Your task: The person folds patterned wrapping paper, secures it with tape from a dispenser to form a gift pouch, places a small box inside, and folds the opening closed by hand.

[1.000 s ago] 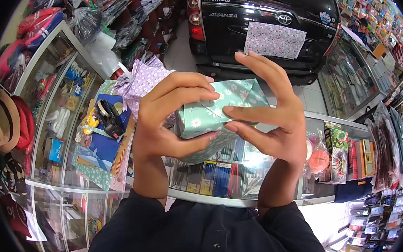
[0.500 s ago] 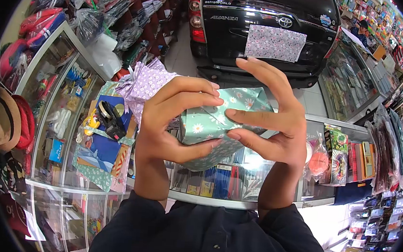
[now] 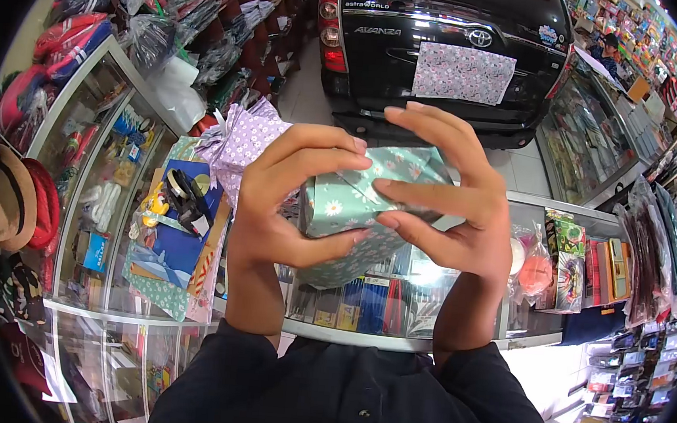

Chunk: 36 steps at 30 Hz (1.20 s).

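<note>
A box wrapped in green daisy-patterned paper (image 3: 339, 200) is held up over the glass counter, its folded paper end turned upward. My left hand (image 3: 280, 195) grips its left side, fingers over the top and thumb along the near edge. My right hand (image 3: 459, 197) has its thumb and index finger close together on the folded paper flap, while its other fingers are raised and curved. The underside of the box is mostly hidden. Beside my left hand stands a package in lilac daisy paper (image 3: 236, 144) with gathered paper at its top.
On the counter's left lie a black tape dispenser (image 3: 188, 204), a small yellow item (image 3: 154, 205) and sheets of paper. The glass display counter (image 3: 380, 338) holds packaged goods. A black car (image 3: 448, 29) stands beyond it. Bagged items (image 3: 536, 271) and books sit at right.
My right hand has shifted slightly left and its raised fingers have moved a little. The box has changed position only slightly, staying in my left hand.
</note>
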{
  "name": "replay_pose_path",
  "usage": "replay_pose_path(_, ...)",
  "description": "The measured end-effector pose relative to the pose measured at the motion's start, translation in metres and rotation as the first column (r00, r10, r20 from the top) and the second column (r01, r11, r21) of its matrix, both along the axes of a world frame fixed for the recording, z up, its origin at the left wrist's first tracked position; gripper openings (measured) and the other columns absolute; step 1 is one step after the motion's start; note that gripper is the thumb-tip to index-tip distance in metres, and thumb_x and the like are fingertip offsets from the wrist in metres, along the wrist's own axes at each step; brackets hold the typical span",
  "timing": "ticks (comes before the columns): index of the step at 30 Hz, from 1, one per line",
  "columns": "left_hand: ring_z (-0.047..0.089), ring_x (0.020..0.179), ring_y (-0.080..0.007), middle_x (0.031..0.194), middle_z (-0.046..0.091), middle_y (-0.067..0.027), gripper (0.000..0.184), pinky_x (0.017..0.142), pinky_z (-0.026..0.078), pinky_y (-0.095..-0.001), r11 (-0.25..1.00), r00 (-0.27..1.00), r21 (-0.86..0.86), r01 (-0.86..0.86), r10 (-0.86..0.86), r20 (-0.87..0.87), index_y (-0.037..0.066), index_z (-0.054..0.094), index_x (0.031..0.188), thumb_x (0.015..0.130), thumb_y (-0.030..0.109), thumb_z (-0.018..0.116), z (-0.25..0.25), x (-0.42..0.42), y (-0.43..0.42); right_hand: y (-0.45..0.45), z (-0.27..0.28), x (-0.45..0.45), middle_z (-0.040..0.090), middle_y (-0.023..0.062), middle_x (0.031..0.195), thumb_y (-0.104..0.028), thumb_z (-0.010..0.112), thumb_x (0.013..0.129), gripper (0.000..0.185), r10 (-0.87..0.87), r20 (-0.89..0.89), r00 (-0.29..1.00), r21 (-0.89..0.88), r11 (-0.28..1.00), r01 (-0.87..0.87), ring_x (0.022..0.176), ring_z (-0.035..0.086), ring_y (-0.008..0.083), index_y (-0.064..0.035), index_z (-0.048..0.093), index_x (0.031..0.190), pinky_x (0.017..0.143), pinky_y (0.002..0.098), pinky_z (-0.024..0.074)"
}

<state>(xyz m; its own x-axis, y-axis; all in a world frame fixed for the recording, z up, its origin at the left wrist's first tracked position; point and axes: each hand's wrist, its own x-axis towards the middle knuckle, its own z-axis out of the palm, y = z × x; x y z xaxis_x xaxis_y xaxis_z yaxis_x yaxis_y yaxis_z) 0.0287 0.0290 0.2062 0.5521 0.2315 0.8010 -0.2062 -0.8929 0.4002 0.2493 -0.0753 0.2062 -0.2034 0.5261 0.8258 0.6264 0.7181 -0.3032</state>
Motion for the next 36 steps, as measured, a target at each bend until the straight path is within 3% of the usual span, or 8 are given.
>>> replay_pose_path(4,0.071,0.11,-0.0301,0.12,0.07,-0.0149,0.06,0.096,0.056,-0.0382,0.999,0.999,0.022,-0.043,0.042,0.029,0.003,0.074,0.114,0.057,0.01,0.091,0.0,0.001,0.002,-0.003,0.005,-0.005,0.062,0.0271,0.142,-0.018,0.088,0.066,0.036,-0.006,-0.155,0.988,-0.035,0.999,0.0,0.133,0.057,0.0443,-0.0074,0.085,0.1,0.112,0.0514,0.0428)
replay_pose_path(12,0.071,0.109,-0.0287,0.121,0.07,-0.0137,0.061,0.094,0.056,-0.0373,0.999,0.984,0.018,-0.034,0.03,0.177,0.004,0.075,0.115,0.057,0.009,0.091,-0.005,0.004,-0.002,0.006,-0.003,-0.004,0.065,0.0257,0.138,-0.016,0.088,0.064,0.034,0.05,-0.071,0.996,0.037,0.998,-0.047,0.133,0.058,0.0432,-0.0098,0.086,0.098,0.111,0.051,0.0432)
replay_pose_path(17,0.07,0.11,-0.0283,0.122,0.07,-0.0141,0.062,0.094,0.056,-0.0376,0.999,0.989,0.0,-0.054,0.053,0.14,0.005,0.075,0.116,0.057,0.011,0.091,-0.006,0.004,0.001,0.0,0.003,-0.012,0.066,0.0247,0.138,-0.017,0.088,0.064,0.035,-0.022,-0.192,0.981,-0.007,1.0,0.021,0.133,0.057,0.0428,-0.0102,0.086,0.099,0.111,0.0514,0.0436)
replay_pose_path(20,0.07,0.11,-0.0286,0.122,0.07,-0.0143,0.061,0.094,0.056,-0.0375,0.999,0.985,0.006,-0.048,0.046,0.167,0.006,0.075,0.115,0.057,0.011,0.092,-0.006,0.004,-0.001,0.007,-0.003,-0.004,0.065,0.0243,0.138,-0.018,0.087,0.065,0.037,-0.006,-0.058,0.998,0.065,0.998,0.01,0.133,0.057,0.0426,-0.0098,0.085,0.101,0.111,0.0516,0.0435)
replay_pose_path(24,0.07,0.111,-0.0287,0.123,0.07,-0.0143,0.059,0.094,0.057,-0.0373,0.997,0.982,0.015,-0.081,0.077,0.174,0.006,0.074,0.115,0.058,0.01,0.092,-0.006,0.005,-0.002,0.008,-0.005,-0.003,0.065,0.0244,0.138,-0.017,0.086,0.065,0.036,0.002,-0.051,0.999,0.058,0.998,0.001,0.133,0.057,0.0429,-0.0094,0.085,0.101,0.111,0.0521,0.043)
replay_pose_path(30,0.07,0.111,-0.029,0.123,0.07,-0.0142,0.059,0.094,0.057,-0.0378,0.997,0.988,0.042,-0.061,0.054,0.146,0.005,0.074,0.115,0.058,0.009,0.092,-0.003,0.006,-0.004,-0.001,0.003,-0.011,0.066,0.0253,0.137,-0.017,0.085,0.066,0.031,0.004,-0.223,0.975,0.028,1.0,0.003,0.133,0.057,0.0436,-0.0091,0.085,0.097,0.112,0.0523,0.043)
replay_pose_path(32,0.07,0.111,-0.0291,0.124,0.07,-0.0142,0.059,0.094,0.057,-0.0379,0.997,0.988,0.052,-0.05,0.042,0.145,0.005,0.074,0.114,0.058,0.009,0.092,-0.003,0.007,-0.003,-0.003,0.005,-0.011,0.067,0.0193,0.138,-0.013,0.085,0.069,0.026,0.001,-0.157,0.988,0.054,0.998,0.008,0.132,0.058,0.0417,-0.0112,0.085,0.095,0.11,0.0502,0.0445)
replay_pose_path(36,0.073,0.108,-0.0345,0.12,0.066,-0.0164,0.062,0.094,0.06,-0.0436,0.981,0.983,0.165,-0.105,0.078,0.164,0.002,0.071,0.113,0.055,0.009,0.091,-0.007,0.008,0.0,0.004,-0.001,-0.007,0.067,0.0253,0.134,-0.014,0.088,0.065,0.028,0.014,-0.112,0.994,0.087,0.996,-0.004,0.133,0.058,0.0424,-0.0096,0.086,0.092,0.11,0.0517,0.0443)
